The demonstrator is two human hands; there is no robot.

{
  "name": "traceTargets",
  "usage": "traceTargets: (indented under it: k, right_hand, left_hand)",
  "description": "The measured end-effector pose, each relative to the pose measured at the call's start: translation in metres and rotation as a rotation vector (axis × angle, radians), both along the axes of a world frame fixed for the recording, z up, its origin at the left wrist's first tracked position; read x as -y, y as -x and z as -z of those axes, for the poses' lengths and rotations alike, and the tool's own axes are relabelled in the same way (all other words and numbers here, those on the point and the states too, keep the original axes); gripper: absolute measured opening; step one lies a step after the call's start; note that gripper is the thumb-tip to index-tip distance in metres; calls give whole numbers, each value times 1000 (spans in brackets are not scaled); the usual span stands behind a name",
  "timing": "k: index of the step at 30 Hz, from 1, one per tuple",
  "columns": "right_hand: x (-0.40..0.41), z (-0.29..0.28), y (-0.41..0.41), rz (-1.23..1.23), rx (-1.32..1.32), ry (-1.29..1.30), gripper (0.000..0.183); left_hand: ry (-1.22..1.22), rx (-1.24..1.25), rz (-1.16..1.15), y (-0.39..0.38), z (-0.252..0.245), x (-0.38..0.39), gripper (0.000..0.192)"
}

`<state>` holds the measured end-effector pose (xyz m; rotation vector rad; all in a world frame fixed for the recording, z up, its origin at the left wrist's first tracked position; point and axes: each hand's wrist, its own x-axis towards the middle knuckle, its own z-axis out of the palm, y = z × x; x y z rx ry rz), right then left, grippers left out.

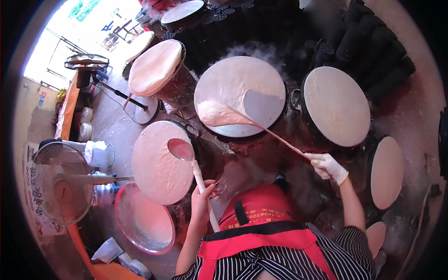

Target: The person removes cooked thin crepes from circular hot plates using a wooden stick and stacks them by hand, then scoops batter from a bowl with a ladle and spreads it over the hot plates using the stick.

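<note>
My right hand [325, 167], in a white glove, grips a thin wooden spreader stick [280, 138]. Its far end presses into a thick mound of batter [220, 113] on the round griddle [266, 105] in front of me. Batter coats the upper part of that griddle, and a grey patch of bare metal shows on the right. Bare, my left hand [203, 194] holds a ladle by its pale wrapped handle [198, 176]. The metal ladle bowl [180, 149] is over the batter-covered left griddle [157, 168]; whether it touches is unclear.
A red-rimmed basin [118, 213] with pale batter stands at lower left. Two fans [63, 189] are on the left. More covered griddles stand on the right [337, 106] and upper left [155, 68]. Black honeycomb coal briquettes [367, 45] are stacked behind. Steam rises beyond the middle griddle.
</note>
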<state>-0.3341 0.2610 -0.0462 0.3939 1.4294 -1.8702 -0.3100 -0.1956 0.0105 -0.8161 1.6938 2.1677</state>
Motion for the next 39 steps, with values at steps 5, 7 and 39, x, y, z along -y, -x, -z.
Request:
traceTargets:
  k: [5,7,39]
  right_hand:
    - [200,21,-9,381,21,542,41]
    - [300,35,35,419,-172,289,38]
    - [232,43,6,351,-160,-10,44]
  left_hand:
    - [-105,18,31,-50,29,64,24]
    - [-19,98,-45,-71,11,72,26]
    - [-6,-67,-58,-102,-2,34,29]
